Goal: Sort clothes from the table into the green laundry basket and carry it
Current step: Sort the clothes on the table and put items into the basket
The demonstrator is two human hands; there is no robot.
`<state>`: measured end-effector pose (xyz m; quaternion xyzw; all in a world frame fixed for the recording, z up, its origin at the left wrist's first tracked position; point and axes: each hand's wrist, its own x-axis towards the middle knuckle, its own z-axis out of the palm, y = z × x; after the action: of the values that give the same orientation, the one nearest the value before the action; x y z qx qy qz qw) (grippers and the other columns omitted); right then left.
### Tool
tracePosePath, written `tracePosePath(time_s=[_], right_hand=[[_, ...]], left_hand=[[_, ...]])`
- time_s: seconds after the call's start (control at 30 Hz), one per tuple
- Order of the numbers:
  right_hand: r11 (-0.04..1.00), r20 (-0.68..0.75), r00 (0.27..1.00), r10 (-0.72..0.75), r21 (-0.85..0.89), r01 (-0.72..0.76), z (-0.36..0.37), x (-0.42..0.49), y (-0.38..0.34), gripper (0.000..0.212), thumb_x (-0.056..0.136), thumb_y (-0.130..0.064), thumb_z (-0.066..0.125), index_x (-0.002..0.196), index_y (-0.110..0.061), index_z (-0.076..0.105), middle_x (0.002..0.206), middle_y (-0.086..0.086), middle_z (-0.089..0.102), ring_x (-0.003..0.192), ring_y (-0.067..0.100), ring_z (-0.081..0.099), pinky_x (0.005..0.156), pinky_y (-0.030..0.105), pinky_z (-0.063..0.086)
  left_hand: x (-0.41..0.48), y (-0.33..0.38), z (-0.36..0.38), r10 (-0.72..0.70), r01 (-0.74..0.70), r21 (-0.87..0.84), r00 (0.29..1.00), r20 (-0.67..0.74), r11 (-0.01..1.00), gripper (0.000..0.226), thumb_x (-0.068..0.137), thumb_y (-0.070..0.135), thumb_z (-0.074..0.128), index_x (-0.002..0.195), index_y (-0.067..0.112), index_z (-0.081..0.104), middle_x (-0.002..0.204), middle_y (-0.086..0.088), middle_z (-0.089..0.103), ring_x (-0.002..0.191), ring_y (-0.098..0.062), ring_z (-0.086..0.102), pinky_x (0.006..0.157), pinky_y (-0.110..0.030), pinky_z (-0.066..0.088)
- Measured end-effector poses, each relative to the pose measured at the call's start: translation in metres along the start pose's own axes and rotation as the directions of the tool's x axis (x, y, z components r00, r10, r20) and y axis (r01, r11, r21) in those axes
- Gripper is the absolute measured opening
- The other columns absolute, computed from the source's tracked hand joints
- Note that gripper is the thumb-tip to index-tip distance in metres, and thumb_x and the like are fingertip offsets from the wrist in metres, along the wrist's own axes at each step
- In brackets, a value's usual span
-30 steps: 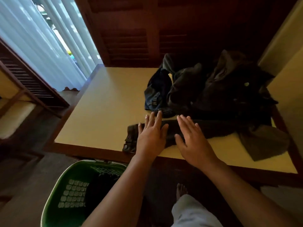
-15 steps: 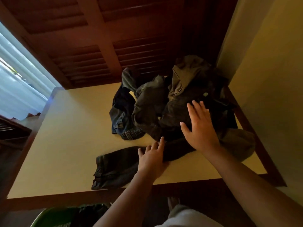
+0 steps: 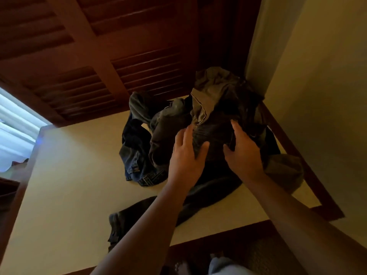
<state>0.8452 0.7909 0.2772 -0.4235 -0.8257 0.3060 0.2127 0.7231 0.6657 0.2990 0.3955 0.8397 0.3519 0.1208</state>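
1. I am looking down at a pale bench (image 3: 65, 175) with a dark wooden edge, set in a corner against louvred wooden panels (image 3: 139, 62) and a yellowish wall (image 3: 317, 96).
2. A heap of dark clothes (image 3: 216, 108) is sitting at the far right of the bench, close to the corner; blue jeans (image 3: 135, 155) are lying at its left side and a dark trouser leg (image 3: 139, 215) is trailing towards the near edge, under my left forearm.
3. My left hand (image 3: 186, 157) is resting spread on the front of the heap, fingers splayed, thumb pressing into a dark garment (image 3: 214, 135).
4. My right hand (image 3: 242, 153) is sitting just beside it on the same garment, fingers loosely curled over the cloth. I cannot tell whether either hand is truly gripping.
5. The heap is so dim that I am struggling to separate one piece from another.
6. The green laundry basket is lying outside the picture.
7. A bare foot (image 3: 180, 266) and a pale trouser leg (image 3: 224, 266) are being cut off at the bottom edge.
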Motion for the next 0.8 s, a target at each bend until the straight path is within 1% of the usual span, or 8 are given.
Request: tracePosePath(time_s=[0.07,0.2,0.37,0.43,0.53,0.67,0.73,0.8], right_hand=[[0.995,-0.003,0.997,-0.073,0.069,0.073,-0.009,0.002,-0.006,0.066,0.089,-0.020,0.073,0.150,-0.019,0.047,0.137,0.008,0.063,0.126,0.027,0.060,0.105,0.043,0.052],[0.987,0.199,0.973,-0.119,0.129,0.094,-0.035,0.015,-0.013,0.050,0.079,-0.035,0.080,0.127,-0.027,0.070,0.116,-0.011,0.071,0.105,0.006,0.067,0.096,0.033,0.056],[0.976,-0.010,0.986,-0.169,0.137,0.169,-0.051,0.053,-0.020,0.021,0.094,-0.038,0.069,0.102,-0.021,0.077,0.092,-0.011,0.073,0.084,0.002,0.066,0.076,0.023,0.055],[0.969,-0.104,0.976,-0.193,0.135,0.206,-0.047,0.084,-0.025,0.018,0.099,-0.027,0.063,0.104,-0.016,0.076,0.097,-0.004,0.074,0.086,0.008,0.067,0.080,0.028,0.056],[0.987,-0.038,0.988,-0.150,0.047,0.152,-0.034,0.138,-0.025,0.031,0.101,-0.029,0.058,0.124,-0.012,0.069,0.118,0.006,0.072,0.108,0.021,0.067,0.094,0.033,0.053],[0.963,0.248,0.967,-0.059,-0.239,0.121,-0.010,0.200,-0.023,0.062,0.098,-0.045,0.058,0.151,-0.017,0.043,0.153,0.011,0.047,0.140,0.032,0.043,0.115,0.045,0.037],[0.910,0.345,0.939,0.006,-0.391,0.138,0.002,0.221,-0.019,0.069,0.094,-0.057,0.055,0.155,-0.030,0.036,0.161,0.008,0.034,0.148,0.035,0.029,0.120,0.053,0.024],[0.898,0.380,0.923,0.058,-0.423,0.118,0.011,0.236,-0.014,0.056,0.093,-0.055,0.055,0.144,-0.033,0.047,0.152,0.008,0.044,0.141,0.035,0.039,0.113,0.050,0.031]], left_hand=[[0.022,0.011,0.002,-0.011,0.017,-0.106,0.998,0.055,0.994,0.079,0.103,0.050,0.056,0.166,0.028,0.013,0.171,0.001,0.019,0.152,-0.021,0.032,0.109,-0.032,0.040],[0.051,0.012,0.011,-0.073,0.119,-0.263,0.981,0.179,0.958,0.067,0.103,0.036,0.060,0.161,0.029,0.026,0.153,0.001,0.051,0.139,-0.018,0.050,0.111,-0.042,0.047],[0.056,0.004,0.007,-0.134,0.148,-0.353,0.989,0.064,0.924,0.018,0.099,0.045,0.066,0.099,0.027,0.069,0.093,0.006,0.072,0.083,-0.003,0.067,0.077,-0.033,0.055],[0.064,0.011,-0.001,-0.179,0.130,-0.535,0.983,-0.040,0.835,0.022,0.098,0.055,0.062,0.103,0.034,0.068,0.102,0.006,0.074,0.094,-0.006,0.071,0.087,-0.037,0.059],[0.093,0.023,-0.006,-0.131,0.056,-0.468,0.983,-0.129,0.882,0.031,0.098,0.058,0.055,0.118,0.035,0.057,0.120,0.005,0.064,0.107,-0.015,0.065,0.092,-0.046,0.058],[0.136,0.038,-0.003,-0.099,0.076,-0.282,0.993,-0.068,0.956,0.059,0.104,0.037,0.059,0.156,0.030,0.032,0.152,0.000,0.040,0.125,-0.015,0.052,0.082,-0.013,0.043],[0.154,0.040,0.000,-0.102,0.095,-0.225,0.995,-0.017,0.970,0.067,0.105,0.032,0.059,0.161,0.029,0.024,0.162,-0.003,0.031,0.127,-0.012,0.047,0.076,-0.010,0.036],[0.167,0.040,0.003,-0.114,0.118,-0.203,0.993,0.028,0.972,0.072,0.105,0.030,0.059,0.164,0.028,0.018,0.167,-0.003,0.024,0.130,-0.011,0.043,0.086,-0.018,0.038]])
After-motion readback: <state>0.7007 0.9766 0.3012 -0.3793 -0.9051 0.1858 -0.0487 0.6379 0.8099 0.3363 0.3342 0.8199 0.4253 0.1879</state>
